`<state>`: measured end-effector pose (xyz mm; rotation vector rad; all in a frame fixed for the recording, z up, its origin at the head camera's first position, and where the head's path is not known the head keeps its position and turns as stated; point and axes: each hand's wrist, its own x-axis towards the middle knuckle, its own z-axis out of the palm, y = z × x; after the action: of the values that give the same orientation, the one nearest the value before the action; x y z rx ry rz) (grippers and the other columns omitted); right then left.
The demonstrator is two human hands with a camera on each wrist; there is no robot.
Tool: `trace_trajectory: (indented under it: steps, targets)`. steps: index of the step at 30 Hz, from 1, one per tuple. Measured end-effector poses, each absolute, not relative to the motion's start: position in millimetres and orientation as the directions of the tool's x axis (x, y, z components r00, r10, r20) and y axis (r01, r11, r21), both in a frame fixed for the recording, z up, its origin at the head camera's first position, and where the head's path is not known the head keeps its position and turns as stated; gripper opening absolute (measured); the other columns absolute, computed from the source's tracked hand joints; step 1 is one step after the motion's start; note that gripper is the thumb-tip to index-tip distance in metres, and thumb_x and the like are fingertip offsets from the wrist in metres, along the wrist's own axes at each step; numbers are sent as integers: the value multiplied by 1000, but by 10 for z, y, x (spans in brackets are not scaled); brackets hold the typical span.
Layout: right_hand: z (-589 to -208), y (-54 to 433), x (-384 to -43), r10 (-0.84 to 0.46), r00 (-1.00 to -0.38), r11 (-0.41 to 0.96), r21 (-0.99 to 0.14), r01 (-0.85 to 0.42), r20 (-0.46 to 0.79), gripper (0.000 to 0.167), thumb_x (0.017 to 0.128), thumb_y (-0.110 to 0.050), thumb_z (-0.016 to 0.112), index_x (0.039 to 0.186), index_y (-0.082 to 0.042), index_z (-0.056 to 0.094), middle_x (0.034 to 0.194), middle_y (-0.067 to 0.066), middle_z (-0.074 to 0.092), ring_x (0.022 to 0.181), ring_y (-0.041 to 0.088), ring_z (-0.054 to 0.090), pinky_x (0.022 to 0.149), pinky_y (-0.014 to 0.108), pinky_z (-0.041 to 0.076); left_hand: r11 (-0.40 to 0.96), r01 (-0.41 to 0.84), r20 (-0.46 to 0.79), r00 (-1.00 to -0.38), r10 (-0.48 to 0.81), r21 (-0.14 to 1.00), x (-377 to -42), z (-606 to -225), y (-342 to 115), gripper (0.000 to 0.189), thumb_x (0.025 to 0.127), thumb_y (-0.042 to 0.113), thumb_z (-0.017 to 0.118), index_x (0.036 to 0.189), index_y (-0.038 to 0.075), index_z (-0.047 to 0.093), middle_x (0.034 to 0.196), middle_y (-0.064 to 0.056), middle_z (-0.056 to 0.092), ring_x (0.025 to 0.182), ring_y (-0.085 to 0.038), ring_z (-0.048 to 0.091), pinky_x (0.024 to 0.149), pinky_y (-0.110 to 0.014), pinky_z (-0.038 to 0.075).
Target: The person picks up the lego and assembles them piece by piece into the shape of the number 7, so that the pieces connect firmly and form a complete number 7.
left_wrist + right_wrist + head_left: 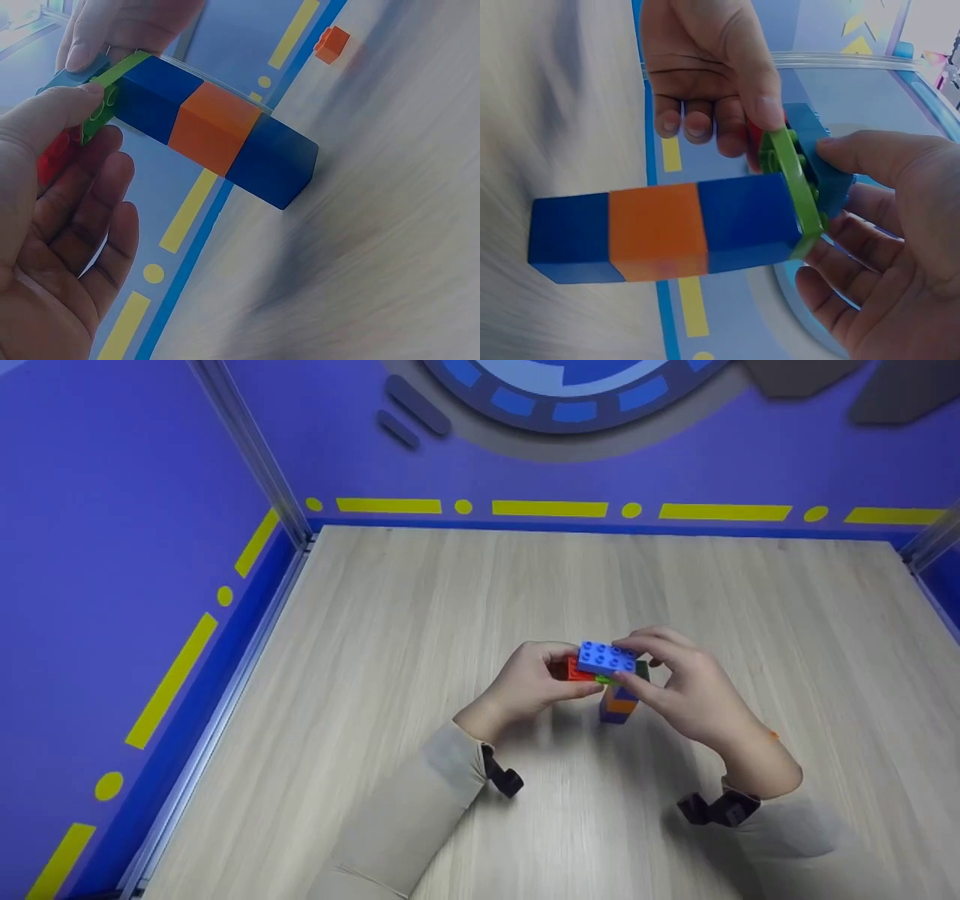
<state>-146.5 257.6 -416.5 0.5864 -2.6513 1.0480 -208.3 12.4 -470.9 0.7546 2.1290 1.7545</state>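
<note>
My left hand (521, 684) grips the left end of a toy brick build, its thumb on a thin green plate (801, 196) and its fingers by a red brick (582, 670). Under the plate runs a column of a blue brick (748, 223), an orange brick (658, 234) and another blue brick (571, 238). Between the thumb and fingers of my right hand (697, 690) is a lighter blue eight-stud brick (606, 658), over the plate's studded side. Some green studs show beside it; whether it is pressed fully down I cannot tell.
A small loose orange brick (332, 45) lies on the wooden table (420, 607), mostly hidden behind my right wrist in the head view. Blue panels (135, 510) with yellow markings stand along the table's left and back edges.
</note>
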Motion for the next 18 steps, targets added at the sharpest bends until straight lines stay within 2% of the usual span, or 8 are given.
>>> trace_trajectory:
  steps: [4,12,15,18]
  targets:
    - [-4195,2546,-1460,-283,-900,648,-626,-434,331,34,102,-11,85,136,-11,80,136,5,76,107,16,66,86,16,48,119,209,110,-825,555,971,-2081,-4711,116,39,95,17,93,132,8,83,115,-6,85,91,-5,71,83,-19,59]
    - [-4273,2494,-1461,-317,-890,604,-653,-456,329,41,104,-7,81,145,-10,76,143,8,75,128,26,71,108,7,42,82,195,117,-822,558,977,-2083,-4713,131,37,93,13,94,127,2,82,119,-13,85,97,-5,77,89,-22,63]
    - [-4344,2497,-1470,-343,-852,628,-578,-521,395,46,104,-8,81,149,-12,74,142,7,76,127,28,73,108,20,54,71,194,124,-825,552,978,-2086,-4714,135,36,93,12,94,125,1,82,118,-14,86,97,-4,77,89,-22,64]
    - [-4469,2518,-1499,-391,-770,658,-431,-617,504,54,101,-10,84,153,-14,72,140,11,77,126,35,75,107,47,62,49,182,125,-825,552,982,-2088,-4714,145,35,91,10,95,123,0,83,116,-14,86,96,-4,77,87,-21,63]
